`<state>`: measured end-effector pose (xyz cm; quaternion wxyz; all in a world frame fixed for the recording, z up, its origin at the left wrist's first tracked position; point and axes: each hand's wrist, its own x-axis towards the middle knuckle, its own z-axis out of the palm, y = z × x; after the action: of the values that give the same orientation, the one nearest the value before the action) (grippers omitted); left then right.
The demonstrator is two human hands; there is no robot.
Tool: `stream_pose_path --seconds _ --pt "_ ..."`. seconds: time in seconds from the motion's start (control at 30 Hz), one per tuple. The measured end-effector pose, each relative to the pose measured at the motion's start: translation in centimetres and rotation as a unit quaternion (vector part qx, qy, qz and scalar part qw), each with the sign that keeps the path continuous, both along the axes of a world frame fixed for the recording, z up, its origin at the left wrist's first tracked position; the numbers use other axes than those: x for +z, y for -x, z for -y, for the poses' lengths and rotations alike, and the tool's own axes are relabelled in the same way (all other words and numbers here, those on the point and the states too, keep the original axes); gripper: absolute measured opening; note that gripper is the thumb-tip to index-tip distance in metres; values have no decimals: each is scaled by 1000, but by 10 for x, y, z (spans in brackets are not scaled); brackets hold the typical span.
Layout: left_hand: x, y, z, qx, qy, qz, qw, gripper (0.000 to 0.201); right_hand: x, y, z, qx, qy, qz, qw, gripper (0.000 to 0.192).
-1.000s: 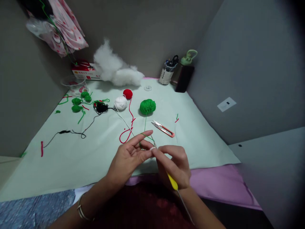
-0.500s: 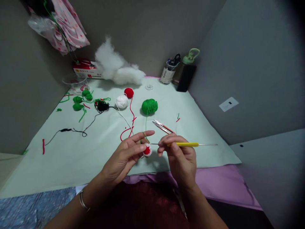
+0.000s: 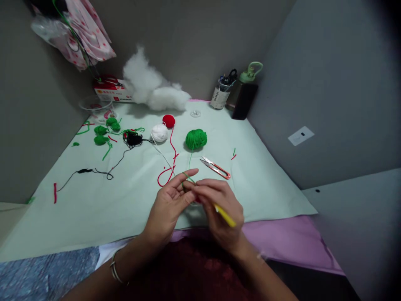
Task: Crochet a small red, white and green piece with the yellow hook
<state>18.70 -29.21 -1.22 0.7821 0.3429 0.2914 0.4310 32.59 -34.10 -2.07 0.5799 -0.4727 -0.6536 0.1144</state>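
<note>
Left hand (image 3: pixel 171 205) fingers (image 3: pixel 188 173) pinched small red crochet piece (image 3: pixel 197 200), mostly hidden; green strand (image 3: pixel 190 161) looped over forefinger, likely for tension. Right hand (image 3: pixel 224 211) fingers closed on yellow hook (image 3: pixel 224 215). Strand ran back to green yarn ball (image 3: pixel 196 139) on counter (image 3: pixel 94 209). Snips (image 3: pixel 216 168) within reach. Box (image 3: pixel 114 94) print unreadable.

The person is wearing no sleeves in view: both forearms are showing bare from the bottom edge up to the hands. The left hand (image 3: pixel 167 205) is wearing nothing on its fingers, while a thin silver bangle (image 3: pixel 115 271) is circling the left wrist. The right hand (image 3: pixel 221 211) and its wrist are carrying no ring, watch or band. A dark red garment (image 3: pixel 188 271) is covering the lap below.
</note>
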Motion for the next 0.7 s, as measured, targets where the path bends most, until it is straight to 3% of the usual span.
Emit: stream_pose_path --seconds 0.1,0.2,0.27,0.33,0.5,0.7 --pt "3 1 -3 -32 77 37 996 45 -2 -3 3 -28 -44 88 995 44" --pt "6 5 -7 -59 126 50 989 40 3 -5 2 -17 13 -71 997 30" --pt "6 6 -7 -46 110 34 992 35 7 -5 -1 18 58 -218 974 23" --pt "5 5 -5 -30 66 11 997 32 9 -4 -4 54 88 -296 950 20" --pt "1 3 0 -36 -2 -26 999 39 5 -1 -9 61 120 -285 949 15" --pt "4 8 -2 -31 -22 -57 998 38 5 -6 -8 109 162 -404 894 12"
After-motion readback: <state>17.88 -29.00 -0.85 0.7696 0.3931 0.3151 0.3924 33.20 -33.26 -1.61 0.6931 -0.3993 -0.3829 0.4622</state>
